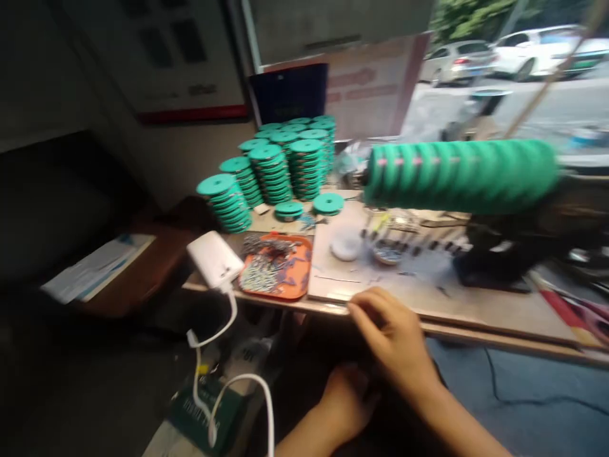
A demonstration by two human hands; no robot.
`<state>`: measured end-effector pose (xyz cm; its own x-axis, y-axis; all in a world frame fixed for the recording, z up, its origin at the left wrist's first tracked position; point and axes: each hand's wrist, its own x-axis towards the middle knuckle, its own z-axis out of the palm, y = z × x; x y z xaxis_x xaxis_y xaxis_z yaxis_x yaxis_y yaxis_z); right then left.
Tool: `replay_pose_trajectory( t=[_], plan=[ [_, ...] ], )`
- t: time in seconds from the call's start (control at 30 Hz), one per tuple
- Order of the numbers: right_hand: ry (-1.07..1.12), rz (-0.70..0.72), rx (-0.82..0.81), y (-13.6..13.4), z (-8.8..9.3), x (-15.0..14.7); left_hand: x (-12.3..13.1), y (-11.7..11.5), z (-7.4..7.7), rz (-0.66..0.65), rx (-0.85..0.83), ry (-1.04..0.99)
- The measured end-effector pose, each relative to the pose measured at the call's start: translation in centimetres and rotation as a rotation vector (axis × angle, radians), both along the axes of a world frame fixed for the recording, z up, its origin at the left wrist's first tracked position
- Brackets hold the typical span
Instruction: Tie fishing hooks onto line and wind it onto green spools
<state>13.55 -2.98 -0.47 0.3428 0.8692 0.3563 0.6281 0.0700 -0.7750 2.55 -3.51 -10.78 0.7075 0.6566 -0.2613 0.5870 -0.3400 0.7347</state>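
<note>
My right hand (387,333) hovers at the front edge of the work board (476,304), back of the hand up, fingers curled under; what they hold, if anything, is hidden. My left hand (347,397) is lower, below the table edge in shadow, with its fingers out of sight. Ahead of my right hand lie a white round lid (346,246) and a small dish of metal bits (387,252). A long row of green discs (461,174) lies sideways on a dark machine (499,254) at the right. The picture is smeared by motion.
Several stacks of green discs (273,168) stand at the back left, with two low piles (328,203) in front. An orange tray of metal parts (278,266) sits beside a white power bank (214,260) whose cable (228,381) hangs down. Papers (95,266) lie on a brown side table.
</note>
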Motion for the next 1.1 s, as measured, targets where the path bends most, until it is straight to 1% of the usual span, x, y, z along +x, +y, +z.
replay_pose_trajectory(
  t=[0.1,0.13,0.17,0.23,0.3,0.43,0.57,0.67,0.73,0.8,0.87,0.93,1.03,1.1],
  plan=[
    [-0.032,0.001,-0.053,-0.5,-0.3,0.2,-0.8,1.9,-1.0,0.245,0.006,0.063],
    [-0.055,-0.009,-0.069,-0.7,-0.4,0.2,-1.2,2.6,-1.5,0.322,-0.017,0.100],
    [-0.078,-0.025,-0.089,-0.9,-0.6,0.3,-1.8,3.1,-2.0,0.366,-0.058,0.134],
    [-0.116,-0.064,-0.145,-1.1,-0.9,0.5,-3.0,3.5,-3.1,0.389,-0.151,0.180],
    [-0.147,-0.118,-0.213,-1.3,-1.2,0.6,-3.8,3.3,-3.9,0.376,-0.217,0.205],
    [-0.184,-0.210,-0.285,-1.4,-1.9,0.9,-4.2,2.4,-4.6,0.391,-0.223,0.232],
    [-0.190,-0.183,-0.256,-1.3,-1.6,1.2,-4.1,2.0,-4.3,0.430,-0.147,0.273],
    [-0.193,-0.102,-0.237,-0.9,-0.6,1.6,-4.3,2.2,-3.2,0.417,-0.033,0.280],
    [-0.153,-0.051,-0.256,-0.4,0.2,1.9,-4.7,2.9,-2.2,0.391,0.054,0.273],
    [-0.075,-0.042,-0.269,0.1,0.7,2.1,-5.3,4.0,-1.6,0.404,0.109,0.299],
    [-0.010,-0.053,-0.270,0.4,1.0,2.2,-5.8,5.4,-1.4,0.419,0.149,0.325],
    [0.047,-0.052,-0.267,0.6,1.0,2.4,-6.2,6.3,-1.5,0.405,0.179,0.338],
    [0.169,-0.041,-0.270,0.5,1.2,2.7,-6.5,6.7,-1.7,0.371,0.212,0.348],
    [0.281,-0.035,-0.281,0.4,1.3,3.1,-6.5,6.5,-1.5,0.352,0.242,0.342]
  ],
)
